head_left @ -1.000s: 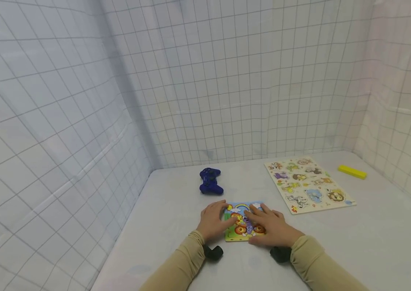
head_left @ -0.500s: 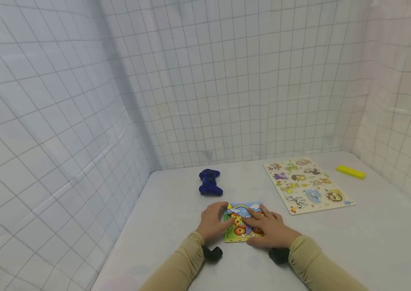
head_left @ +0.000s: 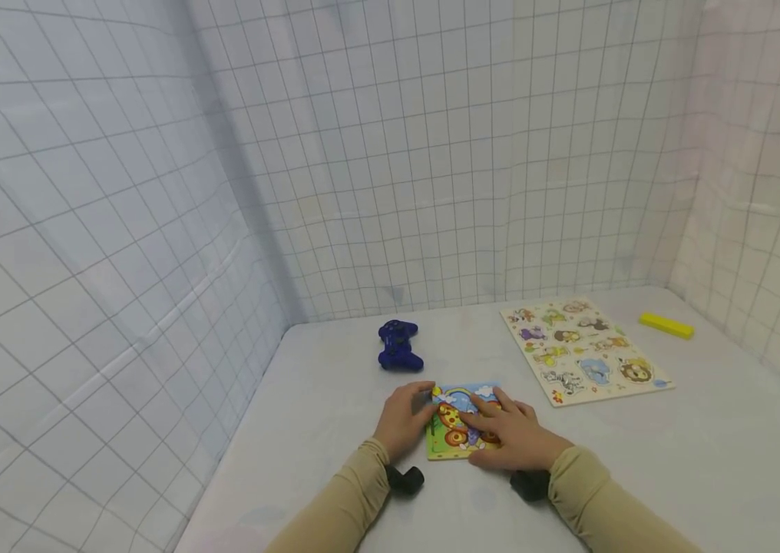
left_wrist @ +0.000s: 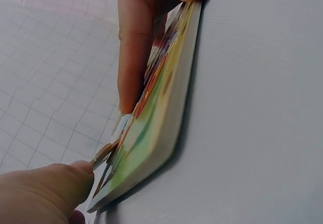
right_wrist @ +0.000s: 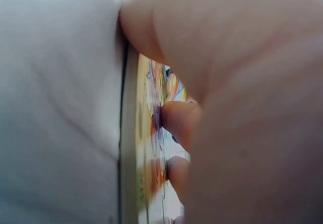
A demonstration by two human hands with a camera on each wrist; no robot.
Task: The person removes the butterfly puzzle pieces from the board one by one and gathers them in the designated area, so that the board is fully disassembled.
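On the white bench (head_left: pixel 321 376), seen from the head, a small square colourful puzzle board (head_left: pixel 441 443) lies between angled forearms; the right hand (head_left: pixel 517 438) spreads its fingers over it. Left wrist view: the left hand (left_wrist: pixel 48 191) pinches a thin, tilted wooden piece (left_wrist: pixel 104 154). Right wrist view: the right thumb touches the board's edge (fingertips on the picture).
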